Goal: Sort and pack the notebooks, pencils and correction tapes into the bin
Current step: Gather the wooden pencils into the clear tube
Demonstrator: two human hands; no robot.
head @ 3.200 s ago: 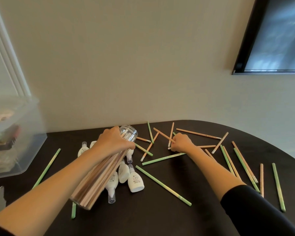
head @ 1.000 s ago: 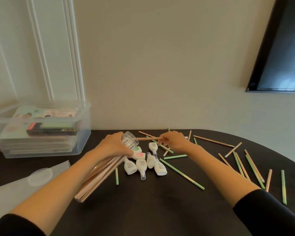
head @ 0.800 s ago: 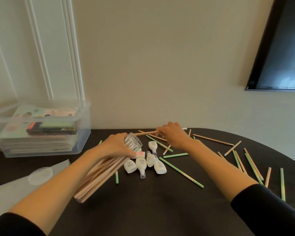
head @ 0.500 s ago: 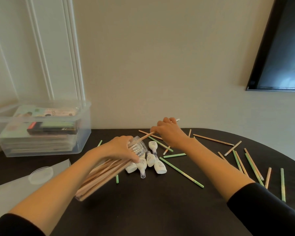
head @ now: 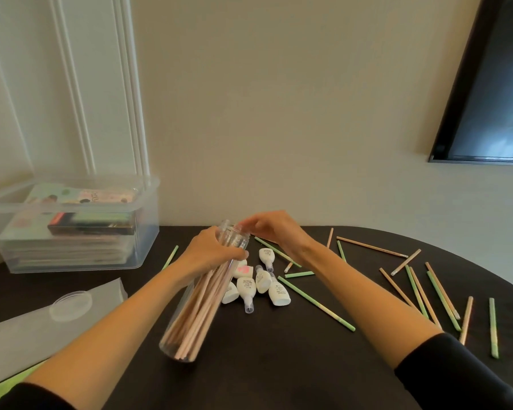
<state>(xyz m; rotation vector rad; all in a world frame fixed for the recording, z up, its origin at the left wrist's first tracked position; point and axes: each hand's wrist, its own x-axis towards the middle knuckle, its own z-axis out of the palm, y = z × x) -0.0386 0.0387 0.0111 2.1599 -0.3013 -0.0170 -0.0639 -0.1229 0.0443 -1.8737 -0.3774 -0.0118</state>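
- Nearest, over the worktop's (head: 279, 368) front edge, I see a clear jar (head: 203, 294) held tilted, packed with wooden pencils (head: 187, 332).
- The left hand (head: 211, 255) grips it just below the open mouth, fingers (head: 234, 255) wrapped round.
- The right hand (head: 274, 232) sits at the mouth, fingers bent down; I cannot tell whether they pinch anything.
- Correction tapes (head: 258, 284) cluster mid-worktop, just beside the jar.
- Loose pencils (head: 316, 303) lie scattered toward the right edge.
- At the far left corner, the bin (head: 147, 232) holds stacked notebooks (head: 65, 250).
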